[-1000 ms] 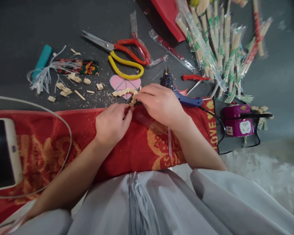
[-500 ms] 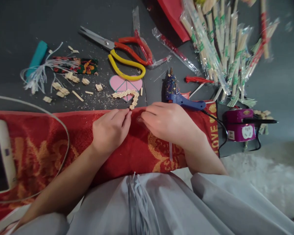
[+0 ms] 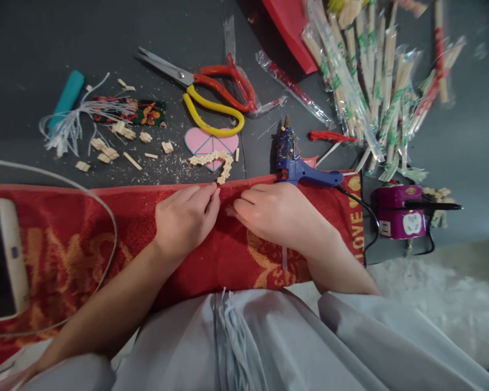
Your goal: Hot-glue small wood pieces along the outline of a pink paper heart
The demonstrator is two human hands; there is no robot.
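My left hand (image 3: 187,214) is closed, thumb and forefinger pinching the lower end of a curved strip of small pale wooden bits (image 3: 227,163). The strip arches over the lower part of a pink paper heart (image 3: 195,141) with green lines. My right hand (image 3: 269,209) is just to the right, over the red towel (image 3: 228,250), its fingers curled together; what they hold, if anything, is hidden. Just beyond it lies a blue glue gun (image 3: 309,172), nozzle pointing away. Scissors (image 3: 212,111) with one yellow and one orange handle rest above the heart.
Cut wooden pieces (image 3: 104,151), white strings (image 3: 75,119) and a teal roll (image 3: 67,98) lie at the left. Several wrapped chopsticks (image 3: 367,81) spread over the upper right. A purple power socket (image 3: 399,212) stands right. A phone (image 3: 8,260) and a looped cable (image 3: 110,217) are at the left.
My right hand has shifted slightly down towards me, uncovering more of the glue gun. My left hand keeps its pinch on the strip. The whole view has moved a little.
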